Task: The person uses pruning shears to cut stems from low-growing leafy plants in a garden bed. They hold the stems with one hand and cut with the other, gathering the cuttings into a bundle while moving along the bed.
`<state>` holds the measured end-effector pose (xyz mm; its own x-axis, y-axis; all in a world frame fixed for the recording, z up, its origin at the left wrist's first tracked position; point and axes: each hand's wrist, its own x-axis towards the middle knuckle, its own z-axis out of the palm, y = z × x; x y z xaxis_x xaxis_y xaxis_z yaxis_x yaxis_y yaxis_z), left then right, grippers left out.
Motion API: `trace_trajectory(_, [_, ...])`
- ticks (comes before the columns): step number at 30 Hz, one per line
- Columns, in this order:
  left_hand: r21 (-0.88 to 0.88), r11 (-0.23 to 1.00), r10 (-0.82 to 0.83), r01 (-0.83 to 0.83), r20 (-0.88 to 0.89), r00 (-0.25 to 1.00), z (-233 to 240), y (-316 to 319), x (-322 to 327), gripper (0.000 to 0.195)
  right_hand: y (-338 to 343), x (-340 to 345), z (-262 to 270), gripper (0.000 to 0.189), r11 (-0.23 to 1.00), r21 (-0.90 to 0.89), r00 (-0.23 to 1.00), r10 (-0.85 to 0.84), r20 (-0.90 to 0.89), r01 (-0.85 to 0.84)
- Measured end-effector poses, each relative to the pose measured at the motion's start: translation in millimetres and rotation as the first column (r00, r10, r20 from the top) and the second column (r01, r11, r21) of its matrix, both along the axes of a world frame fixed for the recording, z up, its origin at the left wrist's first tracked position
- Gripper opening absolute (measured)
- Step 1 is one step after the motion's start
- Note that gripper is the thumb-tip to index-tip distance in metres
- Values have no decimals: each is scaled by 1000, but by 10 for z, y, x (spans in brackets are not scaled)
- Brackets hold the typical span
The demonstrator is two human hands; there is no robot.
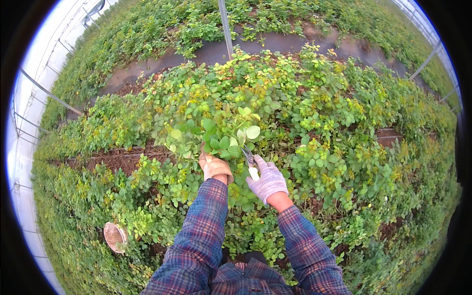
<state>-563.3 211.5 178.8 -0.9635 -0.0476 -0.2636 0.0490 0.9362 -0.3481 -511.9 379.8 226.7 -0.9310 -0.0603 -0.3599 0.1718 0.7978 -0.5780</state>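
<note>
My left hand [214,166], in a tan work glove, grips a bunch of green leafy stems [220,142]; leaves hide most of its fingers. Just to its right, my right hand [268,181] wears a pale knitted glove. It holds pruning shears [253,172] by their white handle, with the dark metal blades pointing up at the leaves beside the bunch. Whether the blades touch a stem is hard to see. Low rose-like bushes [317,110], with some yellowish leaves, surround both hands.
A pale, dirty bucket [115,238] sits among the plants at lower left. A metal post [225,29] rises beyond the bed, in front of dark ground sheeting [258,46]. More posts and translucent greenhouse plastic [31,121] stand at the left. Bare soil with dry stems [125,158] shows between rows.
</note>
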Motion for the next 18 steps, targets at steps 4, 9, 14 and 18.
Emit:
trace_trajectory(4, [57,998,-9,11,-40,999,5,84,1,54,-23,-193,-334,66,990,-116,996,-85,-30,81])
trace_trajectory(9, [117,993,38,-34,-37,999,10,-31,-107,52,264,-246,-822,44,390,-632,736,-461,495,670])
trace_trajectory(14, [347,934,117,-80,-89,989,-445,-260,-370,49,962,318,-1047,43,184,-662,651,-492,578,727])
trace_trajectory(18, [434,840,51,325,-660,750,-1217,-924,-767,46,951,734,-1013,30,297,-645,694,-484,533,704])
